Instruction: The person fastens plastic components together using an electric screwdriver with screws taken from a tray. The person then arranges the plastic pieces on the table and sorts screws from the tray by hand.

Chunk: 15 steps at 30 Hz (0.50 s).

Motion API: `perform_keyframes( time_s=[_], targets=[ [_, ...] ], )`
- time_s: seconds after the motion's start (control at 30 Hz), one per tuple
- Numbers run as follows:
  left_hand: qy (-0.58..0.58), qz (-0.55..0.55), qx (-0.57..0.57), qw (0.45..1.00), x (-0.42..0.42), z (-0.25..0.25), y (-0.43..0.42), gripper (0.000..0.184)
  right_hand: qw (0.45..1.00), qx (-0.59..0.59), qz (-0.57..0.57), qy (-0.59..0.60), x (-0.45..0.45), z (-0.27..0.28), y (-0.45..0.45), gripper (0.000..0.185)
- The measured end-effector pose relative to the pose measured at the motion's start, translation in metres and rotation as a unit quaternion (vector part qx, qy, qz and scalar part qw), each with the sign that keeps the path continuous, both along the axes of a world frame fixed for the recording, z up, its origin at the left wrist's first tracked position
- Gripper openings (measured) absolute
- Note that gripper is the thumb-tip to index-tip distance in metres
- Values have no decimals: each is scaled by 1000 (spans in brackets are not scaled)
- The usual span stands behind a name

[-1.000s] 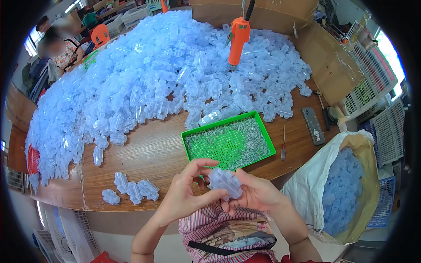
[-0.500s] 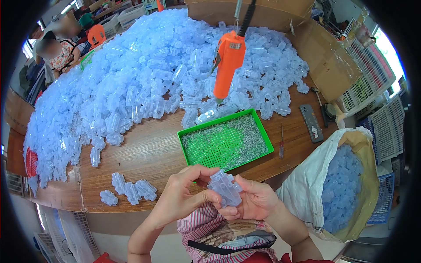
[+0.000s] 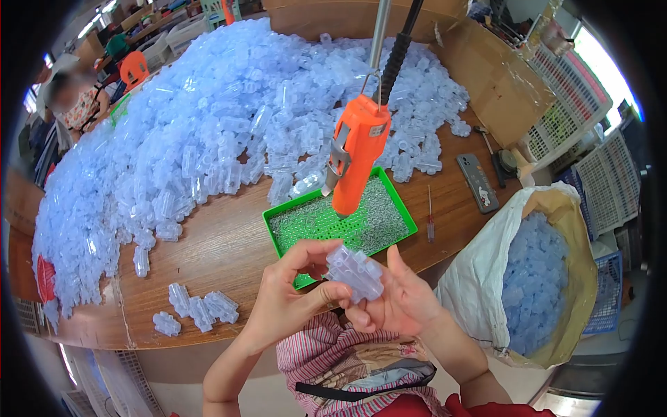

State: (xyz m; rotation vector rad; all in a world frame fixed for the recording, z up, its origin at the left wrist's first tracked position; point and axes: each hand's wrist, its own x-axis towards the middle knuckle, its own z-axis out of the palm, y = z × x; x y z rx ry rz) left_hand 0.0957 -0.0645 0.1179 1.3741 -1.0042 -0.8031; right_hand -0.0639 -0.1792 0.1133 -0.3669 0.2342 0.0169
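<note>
A clear, bluish plastic housing [image 3: 356,273] with several tubular sections is held tilted over the table's front edge. My left hand [image 3: 295,295] pinches its left side between thumb and fingers. Beneath and to the right of it, my right hand [image 3: 406,299] cradles the part on curled fingers, its thumb raised off the plastic. An orange electric screwdriver [image 3: 361,153] hangs tip down just above, over a green perforated tray [image 3: 272,233] of small metal screws [image 3: 382,222]. The tray's near edge is partly hidden behind my left hand.
A large heap of similar clear parts [image 3: 208,118] covers the back and left. Several parts [image 3: 201,309] lie at the front left. Right of the tray are a small screwdriver [image 3: 430,222], a phone [image 3: 477,183] and a white sack [image 3: 479,278] full of parts. Another person [image 3: 80,104] sits far left.
My right thumb has lifted off the part, which now lies more on its side. The hanging screwdriver appears lower and nearer, over the tray. The whole view has shifted slightly.
</note>
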Motion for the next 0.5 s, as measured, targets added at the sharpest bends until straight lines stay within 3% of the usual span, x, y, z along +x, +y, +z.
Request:
perform_keyframes(
  time_s=[0.1,0.2,0.23,0.3,0.4,0.5],
  targets=[
    [-44,-19,-26,999,1,-2,-10,48,994,-103,-45,11,-10,2,-6,56],
    [37,-59,-41,997,-5,-7,-18,46,986,-141,-92,-8,-22,4,-15,54],
    [85,-54,-41,994,-9,-5,-22,48,941,-304,-146,20,-28,5,-14,55],
    [179,-45,-35,982,-17,-1,-29,55,766,-592,-235,83,-39,6,-8,57],
    [227,-174,23,958,-20,-2,-36,48,717,-653,-211,128,-63,22,-7,60],
    [185,-190,27,964,-40,11,-44,41,664,-695,-235,145,-78,30,-4,57]
  ],
)
